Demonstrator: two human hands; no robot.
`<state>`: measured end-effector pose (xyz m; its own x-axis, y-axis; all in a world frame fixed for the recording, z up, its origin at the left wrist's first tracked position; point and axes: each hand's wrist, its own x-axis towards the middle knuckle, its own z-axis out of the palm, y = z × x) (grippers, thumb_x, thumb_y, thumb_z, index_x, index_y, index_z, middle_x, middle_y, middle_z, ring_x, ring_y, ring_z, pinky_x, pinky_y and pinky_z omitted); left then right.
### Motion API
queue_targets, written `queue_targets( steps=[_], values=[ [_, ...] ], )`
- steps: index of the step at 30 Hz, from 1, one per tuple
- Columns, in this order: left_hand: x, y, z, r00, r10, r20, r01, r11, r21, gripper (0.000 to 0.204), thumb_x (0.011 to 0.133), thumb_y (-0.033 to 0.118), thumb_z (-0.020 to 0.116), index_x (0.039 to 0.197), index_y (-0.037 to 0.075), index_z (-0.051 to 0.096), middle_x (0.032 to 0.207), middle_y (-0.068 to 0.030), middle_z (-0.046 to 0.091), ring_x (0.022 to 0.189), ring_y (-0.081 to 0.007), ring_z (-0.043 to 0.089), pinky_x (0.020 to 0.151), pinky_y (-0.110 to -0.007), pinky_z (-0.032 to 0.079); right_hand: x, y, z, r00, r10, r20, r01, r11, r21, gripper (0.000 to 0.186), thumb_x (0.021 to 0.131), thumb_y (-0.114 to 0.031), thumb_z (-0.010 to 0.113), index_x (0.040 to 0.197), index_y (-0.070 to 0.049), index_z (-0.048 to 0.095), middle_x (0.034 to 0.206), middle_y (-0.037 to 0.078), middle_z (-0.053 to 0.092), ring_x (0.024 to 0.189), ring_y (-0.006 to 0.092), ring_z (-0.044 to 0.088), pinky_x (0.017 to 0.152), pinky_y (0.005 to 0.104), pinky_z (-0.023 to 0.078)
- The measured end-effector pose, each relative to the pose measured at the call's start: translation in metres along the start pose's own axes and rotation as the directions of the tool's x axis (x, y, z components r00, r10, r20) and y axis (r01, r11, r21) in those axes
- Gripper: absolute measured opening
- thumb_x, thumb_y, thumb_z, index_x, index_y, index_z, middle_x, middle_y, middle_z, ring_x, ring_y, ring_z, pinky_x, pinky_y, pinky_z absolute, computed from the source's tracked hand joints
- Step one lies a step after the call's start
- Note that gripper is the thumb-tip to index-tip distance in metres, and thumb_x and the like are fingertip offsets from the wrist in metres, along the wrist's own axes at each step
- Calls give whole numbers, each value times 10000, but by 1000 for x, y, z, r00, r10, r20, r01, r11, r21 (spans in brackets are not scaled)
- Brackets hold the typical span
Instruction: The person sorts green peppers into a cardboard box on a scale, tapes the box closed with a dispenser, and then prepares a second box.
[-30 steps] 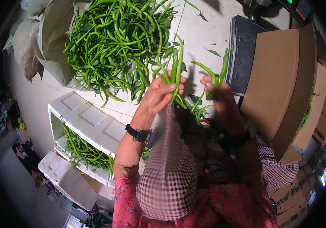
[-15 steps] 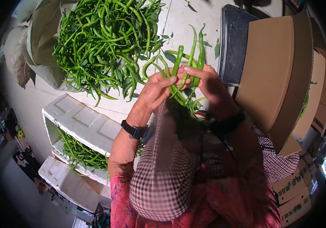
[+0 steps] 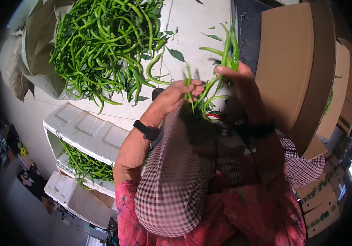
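My left hand (image 3: 177, 93) has its fingers loosely curled around a couple of thin green peppers (image 3: 188, 84), which are blurred. To its right, my right hand (image 3: 241, 77) grips several long green chili peppers (image 3: 234, 43) that point upward, thumb across their lower ends. Loose peppers (image 3: 211, 98) show beneath and between both hands, their lower parts lost in shadow. Up and to the left of my hands lies a large heap of green peppers (image 3: 102, 49) with scattered leaves (image 3: 176, 54).
A pale sack (image 3: 38, 61) backs the heap. White foam boxes (image 3: 85, 119) at left hold more peppers (image 3: 81, 160). A dark flat platform (image 3: 248, 33) and cardboard sheets (image 3: 284, 69) stand at right, stacked cartons (image 3: 319, 213) lower right. Checkered fabric (image 3: 168, 197) fills the lower middle.
My hands, together half a second ago, have parted: the right moved up and rightward with its peppers. My left hand appears to have fewer peppers in it. The view has shifted somewhat.
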<state>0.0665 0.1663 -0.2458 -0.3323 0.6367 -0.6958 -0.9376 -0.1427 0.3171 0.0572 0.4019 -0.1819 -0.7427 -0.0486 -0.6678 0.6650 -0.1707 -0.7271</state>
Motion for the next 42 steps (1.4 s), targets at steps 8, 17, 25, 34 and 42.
queue_targets(
  steps=[8,17,25,34,42],
  values=[
    [-16,28,25,990,43,136,-24,991,-133,455,1008,236,491,1346,-65,444,1293,-228,562,1191,-316,580,1007,-435,481,-10,11,4,971,23,237,-69,980,188,422,862,-233,672,1155,58,586,1093,117,643,959,180,617,889,290,480],
    [-17,55,52,970,153,187,-119,976,-181,419,1019,230,494,1320,-61,466,1259,-173,559,1120,-285,597,982,-501,507,-20,-9,23,958,-50,283,-15,975,222,368,894,-43,610,1249,44,571,1213,114,628,1073,178,611,984,319,469],
    [-34,58,64,991,90,94,-101,988,117,450,997,261,547,1318,-48,479,1285,-150,551,1152,-228,577,913,-387,555,-34,-3,28,955,-200,217,145,958,246,301,886,-32,620,1177,33,588,1078,99,656,958,167,625,891,298,490],
    [-46,74,53,982,168,84,-171,985,31,505,1020,312,483,1324,-88,434,1221,-263,595,1083,-289,646,875,-364,573,-62,20,-5,978,-204,-32,179,913,-368,327,843,-89,686,1143,26,627,986,48,689,872,118,619,813,267,485],
    [-60,103,92,930,318,185,-300,946,-120,494,1017,272,482,1344,-94,423,1313,-308,511,1215,-394,547,1048,-439,463,-89,-30,27,965,-263,4,259,954,152,256,876,-95,685,1099,17,631,987,42,674,901,81,589,845,265,477]
  ],
)
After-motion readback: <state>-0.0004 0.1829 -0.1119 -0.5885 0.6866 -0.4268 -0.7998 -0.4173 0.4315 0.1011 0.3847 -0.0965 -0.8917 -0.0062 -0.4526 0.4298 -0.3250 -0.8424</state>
